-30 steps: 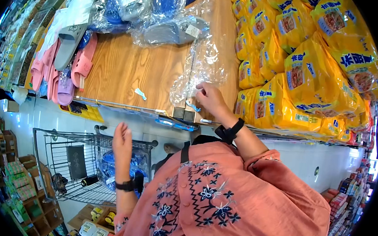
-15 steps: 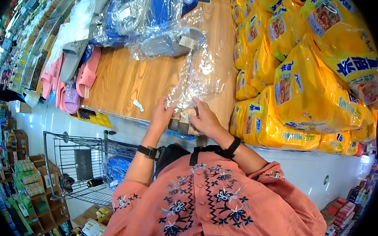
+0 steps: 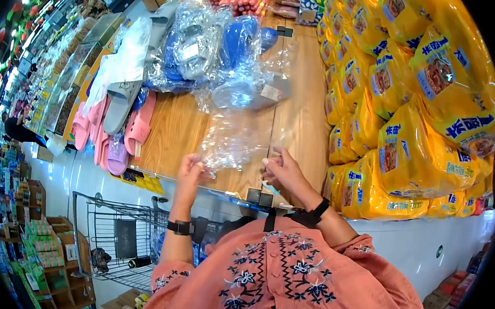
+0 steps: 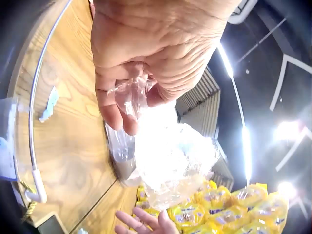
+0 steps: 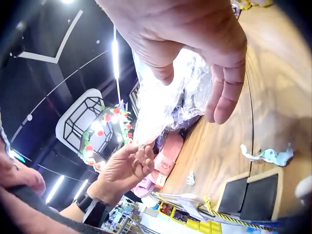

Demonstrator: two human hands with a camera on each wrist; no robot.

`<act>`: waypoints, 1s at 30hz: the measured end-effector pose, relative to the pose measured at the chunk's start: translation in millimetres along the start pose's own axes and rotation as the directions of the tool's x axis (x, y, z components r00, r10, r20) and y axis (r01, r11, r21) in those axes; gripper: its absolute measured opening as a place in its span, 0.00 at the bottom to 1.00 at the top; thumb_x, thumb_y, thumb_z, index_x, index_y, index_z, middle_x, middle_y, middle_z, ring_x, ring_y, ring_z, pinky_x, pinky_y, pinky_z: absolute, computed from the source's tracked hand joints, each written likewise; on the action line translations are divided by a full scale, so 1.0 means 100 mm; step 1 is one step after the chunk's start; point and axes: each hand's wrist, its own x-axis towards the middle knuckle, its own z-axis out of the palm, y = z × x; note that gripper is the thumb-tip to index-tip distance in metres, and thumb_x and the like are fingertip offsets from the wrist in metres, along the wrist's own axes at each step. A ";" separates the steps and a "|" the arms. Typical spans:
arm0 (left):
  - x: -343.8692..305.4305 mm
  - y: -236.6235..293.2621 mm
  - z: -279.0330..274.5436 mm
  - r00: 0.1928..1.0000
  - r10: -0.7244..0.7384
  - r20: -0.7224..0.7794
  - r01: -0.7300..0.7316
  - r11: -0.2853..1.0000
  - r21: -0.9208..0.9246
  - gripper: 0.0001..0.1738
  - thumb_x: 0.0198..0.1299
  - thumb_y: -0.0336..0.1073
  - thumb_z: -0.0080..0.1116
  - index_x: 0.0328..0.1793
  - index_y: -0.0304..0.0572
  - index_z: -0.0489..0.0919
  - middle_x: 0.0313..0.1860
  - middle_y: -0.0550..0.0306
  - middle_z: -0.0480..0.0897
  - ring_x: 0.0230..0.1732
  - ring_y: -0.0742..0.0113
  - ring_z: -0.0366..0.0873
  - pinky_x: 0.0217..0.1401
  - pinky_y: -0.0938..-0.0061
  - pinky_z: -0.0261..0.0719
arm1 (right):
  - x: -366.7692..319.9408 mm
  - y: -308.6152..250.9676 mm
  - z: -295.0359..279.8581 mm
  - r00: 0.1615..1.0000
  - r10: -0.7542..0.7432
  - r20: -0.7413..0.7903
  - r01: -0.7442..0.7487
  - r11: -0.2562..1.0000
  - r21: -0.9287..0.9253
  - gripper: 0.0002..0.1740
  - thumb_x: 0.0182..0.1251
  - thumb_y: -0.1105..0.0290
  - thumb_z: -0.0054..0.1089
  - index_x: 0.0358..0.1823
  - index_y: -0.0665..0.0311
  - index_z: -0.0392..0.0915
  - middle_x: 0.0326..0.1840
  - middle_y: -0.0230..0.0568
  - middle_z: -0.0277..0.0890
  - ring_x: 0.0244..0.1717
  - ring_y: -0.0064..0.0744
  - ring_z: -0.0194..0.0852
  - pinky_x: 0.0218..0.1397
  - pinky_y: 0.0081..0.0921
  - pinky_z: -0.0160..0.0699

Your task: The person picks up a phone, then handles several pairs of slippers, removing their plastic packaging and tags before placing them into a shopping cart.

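Note:
A crumpled clear plastic bag (image 3: 237, 139) hangs between both hands over the wooden shelf (image 3: 174, 132). My left hand (image 3: 192, 168) pinches the bag's lower left corner between thumb and fingers; in the left wrist view the film (image 4: 131, 95) is bunched in that pinch and the bag (image 4: 170, 161) billows beyond it. My right hand (image 3: 278, 165) is at the bag's right edge. In the right wrist view its thumb and fingers (image 5: 224, 97) stand apart and fairly straight, with the bag (image 5: 165, 97) just past them. The left hand (image 5: 126, 168) shows there too.
Yellow snack packs (image 3: 411, 108) are stacked on the right of the shelf. Pink slippers (image 3: 125, 134) and plastic-wrapped blue slippers (image 3: 232, 44) lie at the left and back. A wire cart (image 3: 115, 237) stands below the shelf edge. Black tag holders (image 3: 259, 197) sit at the front rail.
The left hand rose from over the cart to the shelf and took the bag's corner. The bag came up off the shelf and now spreads between both hands.

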 end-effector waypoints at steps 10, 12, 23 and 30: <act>0.08 -0.04 -1.74 0.865 -0.033 -0.501 0.165 0.961 0.221 0.26 0.69 0.38 0.54 0.68 0.35 0.66 0.54 0.46 0.79 0.44 0.60 0.84 0.39 0.72 0.83 | 0.30 0.03 0.16 0.999 -0.037 -0.030 0.035 0.998 -0.060 0.31 0.74 0.63 0.60 0.69 0.73 0.59 0.37 0.39 0.73 0.31 0.25 0.76 0.29 0.22 0.76; 0.26 -0.31 -2.21 0.860 0.228 -0.456 0.027 0.873 0.487 0.29 0.68 0.38 0.56 0.71 0.32 0.65 0.59 0.41 0.77 0.53 0.52 0.81 0.51 0.65 0.81 | 0.39 0.03 0.22 0.998 -0.041 -0.046 0.040 0.999 -0.024 0.32 0.73 0.61 0.61 0.68 0.74 0.60 0.36 0.39 0.73 0.30 0.25 0.74 0.28 0.22 0.75; 0.97 0.56 -0.22 0.773 0.601 0.203 -0.460 0.311 0.831 0.34 0.67 0.38 0.61 0.75 0.30 0.65 0.69 0.34 0.72 0.73 0.38 0.66 0.77 0.55 0.62 | 0.98 -0.04 0.23 0.995 0.058 -0.081 -0.052 0.996 0.068 0.34 0.72 0.60 0.61 0.69 0.75 0.58 0.44 0.44 0.74 0.34 0.31 0.79 0.31 0.25 0.81; 2.08 0.42 0.13 0.885 0.461 0.059 -0.310 0.491 0.814 0.36 0.66 0.46 0.63 0.69 0.23 0.68 0.63 0.28 0.75 0.67 0.34 0.72 0.70 0.55 0.70 | 1.01 -0.13 0.13 0.986 0.096 -0.135 -0.071 0.981 0.181 0.32 0.73 0.58 0.60 0.66 0.72 0.60 0.43 0.41 0.72 0.33 0.31 0.79 0.32 0.26 0.82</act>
